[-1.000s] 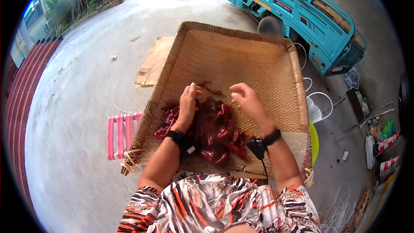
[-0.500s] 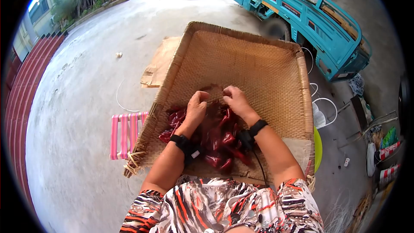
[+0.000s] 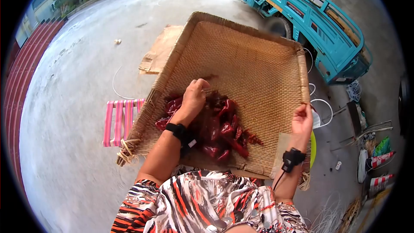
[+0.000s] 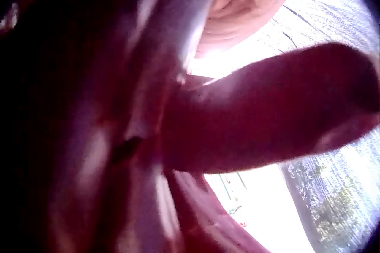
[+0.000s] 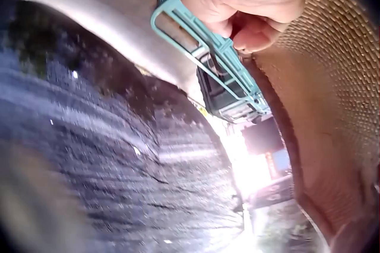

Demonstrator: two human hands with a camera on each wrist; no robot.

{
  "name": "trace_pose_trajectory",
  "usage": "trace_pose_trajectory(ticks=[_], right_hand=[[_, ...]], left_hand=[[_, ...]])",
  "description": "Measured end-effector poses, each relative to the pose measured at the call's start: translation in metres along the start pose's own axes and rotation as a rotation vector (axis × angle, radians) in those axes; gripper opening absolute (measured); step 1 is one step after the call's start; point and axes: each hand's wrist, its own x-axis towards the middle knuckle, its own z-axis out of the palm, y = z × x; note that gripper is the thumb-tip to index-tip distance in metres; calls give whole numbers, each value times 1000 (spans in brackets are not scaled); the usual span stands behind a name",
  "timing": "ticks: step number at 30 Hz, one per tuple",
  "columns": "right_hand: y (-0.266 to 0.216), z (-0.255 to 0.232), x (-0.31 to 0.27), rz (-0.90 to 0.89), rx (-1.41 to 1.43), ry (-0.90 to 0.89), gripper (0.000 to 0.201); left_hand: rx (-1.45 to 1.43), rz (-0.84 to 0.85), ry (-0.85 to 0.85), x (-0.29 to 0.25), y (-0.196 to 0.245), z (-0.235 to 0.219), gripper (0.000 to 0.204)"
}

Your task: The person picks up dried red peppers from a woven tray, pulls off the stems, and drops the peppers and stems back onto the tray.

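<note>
Dark red glossy peppers [image 3: 212, 129] lie in a pile in the near part of a woven tray [image 3: 246, 64]. Over the pile's left side is my left hand [image 3: 194, 99], its fingers bent downward; what lies at their tips is hidden. The left wrist view is filled by dark red peppers [image 4: 255, 116] close to the camera. At the tray's right rim, my right hand [image 3: 303, 123] has its fingertips close to the edge. In the right wrist view, the right hand [image 5: 249, 4] has curled fingers and nothing visible between them.
A pink striped stool [image 3: 123, 123] stands left of the tray, with flat cardboard [image 3: 161, 51] behind it. A turquoise cart [image 3: 297, 21] is at the back right. Beyond the right rim are a white bucket [image 3: 316, 120] and a yellow-green basin [image 3: 313, 146].
My right hand has moved away from my left hand, across to the tray's right rim. My left hand stays above the peppers. The head view has shifted slightly.
</note>
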Motion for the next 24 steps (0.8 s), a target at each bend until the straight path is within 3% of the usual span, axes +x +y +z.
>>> trace_pose_trajectory(ticks=[2, 3, 6, 9, 10, 12, 14, 16, 18, 21, 24], right_hand=[[-24, -20, 1, -27, 215, 55, 16], [-29, -16, -4, 13, 328, -24, 24], [-29, 5, -20, -111, 607, 222, 35], [-22, 4, -23, 185, 549, -36, 42], [-12, 11, -24, 267, 500, -118, 42], [15, 27, -27, 332, 95, -178, 40], [51, 74, -58, 272, -562, -119, 39], [78, 108, -85, 262, -994, -385, 44], [97, 129, -99, 349, -1194, -556, 52], [131, 137, -107, 448, -1204, -592, 63], [145, 141, -110, 514, -1161, -597, 53]], left_hand=[[61, -19, -22, 0, 4, -5, 27], [73, -36, -39, 0, 5, -8, 26], [-15, -60, -64, 0, 1, -7, 26], [-184, -124, -71, 2, -4, -7, 27], [-244, -156, -74, 2, -2, -8, 28], [-339, -181, -46, 3, 3, -9, 27], [-412, -182, -28, 5, 9, -9, 25], [-463, -160, -22, 4, 16, -9, 23], [-461, -172, -33, 2, 33, -15, 21], [-487, -154, -53, -1, 38, -12, 19], [-614, -167, -107, -1, 31, -6, 21]])
